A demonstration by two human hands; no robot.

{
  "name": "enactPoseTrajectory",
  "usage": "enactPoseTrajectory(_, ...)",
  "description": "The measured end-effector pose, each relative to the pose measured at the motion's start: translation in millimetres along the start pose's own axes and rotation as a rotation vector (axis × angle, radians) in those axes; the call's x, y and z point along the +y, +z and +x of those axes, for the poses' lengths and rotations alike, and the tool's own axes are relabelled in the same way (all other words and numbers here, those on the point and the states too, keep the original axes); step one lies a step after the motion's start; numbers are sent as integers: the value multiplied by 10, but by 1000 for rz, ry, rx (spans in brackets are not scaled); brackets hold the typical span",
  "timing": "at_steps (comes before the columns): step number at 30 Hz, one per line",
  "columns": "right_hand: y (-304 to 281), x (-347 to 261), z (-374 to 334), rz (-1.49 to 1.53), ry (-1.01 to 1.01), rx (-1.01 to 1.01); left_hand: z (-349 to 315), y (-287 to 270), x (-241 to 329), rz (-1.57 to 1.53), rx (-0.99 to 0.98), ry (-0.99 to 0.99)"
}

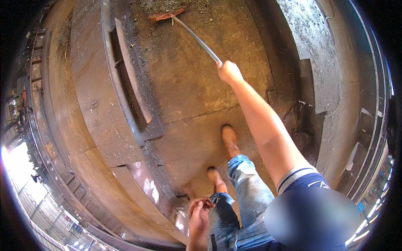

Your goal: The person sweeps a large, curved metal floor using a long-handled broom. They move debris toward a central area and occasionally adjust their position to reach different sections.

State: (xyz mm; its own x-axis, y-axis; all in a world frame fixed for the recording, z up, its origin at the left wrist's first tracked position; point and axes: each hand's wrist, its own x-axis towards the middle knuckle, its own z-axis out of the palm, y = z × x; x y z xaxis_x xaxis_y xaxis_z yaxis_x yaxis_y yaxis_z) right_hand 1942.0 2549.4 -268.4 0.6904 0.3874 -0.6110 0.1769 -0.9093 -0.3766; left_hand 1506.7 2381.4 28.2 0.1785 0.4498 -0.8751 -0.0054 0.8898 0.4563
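Note:
My right hand (230, 72) is closed around the end of a long grey broom handle (197, 38), with the arm stretched forward. The wide orange-red broom head (169, 15) rests on the dusty brown floor at the far end, beside scattered dark debris (190, 9). Down by my left thigh, my left hand (199, 215) has its fingers curled in toward the thumb, and nothing shows in it.
Along the left runs a raised brown metal ledge (94, 79), with a long metal strip (133, 71) and loose grit beside it. A grey, speckled plate (312, 35) lies to the right. My boots (229, 136) stand on the floor between them.

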Motion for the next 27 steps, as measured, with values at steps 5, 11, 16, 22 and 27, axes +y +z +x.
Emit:
enactPoseTrajectory(5,-4,1310,-615,-157,-1,16,160,265,-32,38,27,-18)
enactPoseTrajectory(11,-349,2275,-2256,-174,111,-62,464,13,-170,259,117,-76)
enactPoseTrajectory(16,-334,3131,-3102,-277,192,-130,554,-384,-450,360,174,-125)
enactPoseTrajectory(22,-246,3402,-3917,-338,385,-237,445,-426,-447,527,165,-121)
enactPoseTrajectory(27,215,3004,-2455,-275,293,-265,406,-477,-464,478,209,-49)
